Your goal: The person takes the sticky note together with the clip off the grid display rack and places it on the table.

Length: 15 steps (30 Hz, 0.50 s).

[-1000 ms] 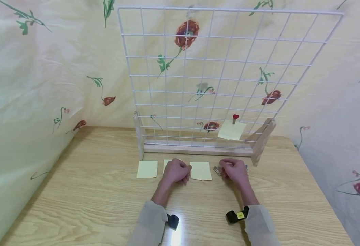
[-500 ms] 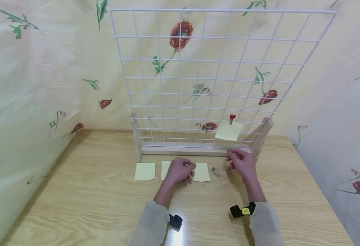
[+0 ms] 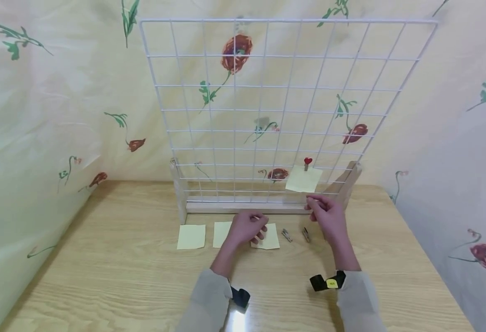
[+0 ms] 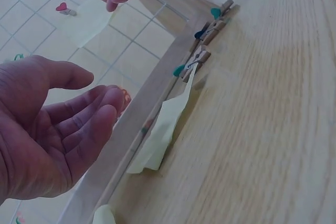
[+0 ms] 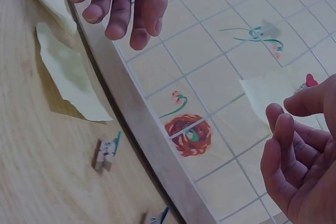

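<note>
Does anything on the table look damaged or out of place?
Nothing is damaged. The rightmost yellow note on the table curls up at one edge, and two small clothespins lie loose beside it.

The table was of matt grained wood, the grid of white coated wire, the notes of thin yellow paper, the clips wooden.
</note>
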### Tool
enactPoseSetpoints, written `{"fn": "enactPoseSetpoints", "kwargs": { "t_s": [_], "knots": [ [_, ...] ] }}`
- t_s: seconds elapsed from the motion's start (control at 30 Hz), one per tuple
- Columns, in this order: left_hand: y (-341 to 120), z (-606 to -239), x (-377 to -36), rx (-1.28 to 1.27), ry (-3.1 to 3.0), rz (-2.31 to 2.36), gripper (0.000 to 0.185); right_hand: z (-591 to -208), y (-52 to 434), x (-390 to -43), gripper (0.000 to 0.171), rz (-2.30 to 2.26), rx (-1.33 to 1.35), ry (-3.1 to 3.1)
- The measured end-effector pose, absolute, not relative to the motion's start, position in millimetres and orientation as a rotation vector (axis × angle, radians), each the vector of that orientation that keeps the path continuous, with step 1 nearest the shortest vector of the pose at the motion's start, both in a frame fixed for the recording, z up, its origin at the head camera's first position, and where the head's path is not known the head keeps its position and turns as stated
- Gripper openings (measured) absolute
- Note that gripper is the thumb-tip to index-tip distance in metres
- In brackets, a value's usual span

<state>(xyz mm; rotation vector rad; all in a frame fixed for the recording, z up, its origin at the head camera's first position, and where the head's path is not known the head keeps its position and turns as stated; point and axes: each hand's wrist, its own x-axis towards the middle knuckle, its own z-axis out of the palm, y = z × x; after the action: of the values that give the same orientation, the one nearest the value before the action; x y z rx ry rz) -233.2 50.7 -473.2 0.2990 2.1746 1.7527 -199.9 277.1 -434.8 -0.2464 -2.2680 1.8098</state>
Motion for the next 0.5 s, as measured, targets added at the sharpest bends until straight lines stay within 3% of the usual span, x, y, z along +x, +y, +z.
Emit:
{"fn": "enactPoseSetpoints", "kwargs": {
  "t_s": [0.3,0.5],
  "knots": [
    [66,-456,-242,0.415,2.17,1.833,0.024,-412,278,-202,0.035,1.768,-0.197,-2.236],
    [81,-448,-248,0.362,2.047,1.945,0.032,-398,279,-207,0.038,1.719,-0.107,-2.202]
  ]
}}
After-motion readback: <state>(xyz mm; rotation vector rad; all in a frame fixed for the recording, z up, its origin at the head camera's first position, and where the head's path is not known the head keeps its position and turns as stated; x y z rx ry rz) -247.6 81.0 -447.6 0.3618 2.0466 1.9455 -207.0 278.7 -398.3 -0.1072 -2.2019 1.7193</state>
